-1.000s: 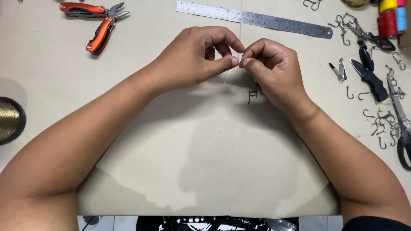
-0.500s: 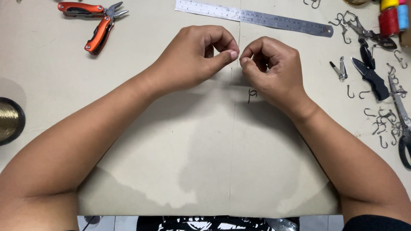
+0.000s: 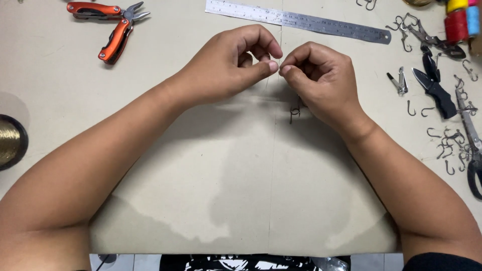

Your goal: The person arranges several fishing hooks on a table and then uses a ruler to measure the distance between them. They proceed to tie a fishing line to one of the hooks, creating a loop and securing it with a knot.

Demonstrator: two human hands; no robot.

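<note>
Fishing hook [image 3: 295, 110] hangs just under the right hand [image 3: 321, 80], dangling above the beige tabletop [image 3: 201, 165]. Both hands meet at their fingertips: the left hand [image 3: 228, 65] pinches thumb against forefinger, the right hand's grip is closed likewise, apparently on a line too thin to see. Orange pliers [image 3: 113, 25] lie far left, a steel ruler [image 3: 296, 20] beyond the hands, loose hooks [image 3: 447, 143] right.

Orange pliers [image 3: 114, 27]; steel ruler [image 3: 297, 20]; loose hooks [image 3: 448, 142]; thread spools [image 3: 461, 19].
</note>
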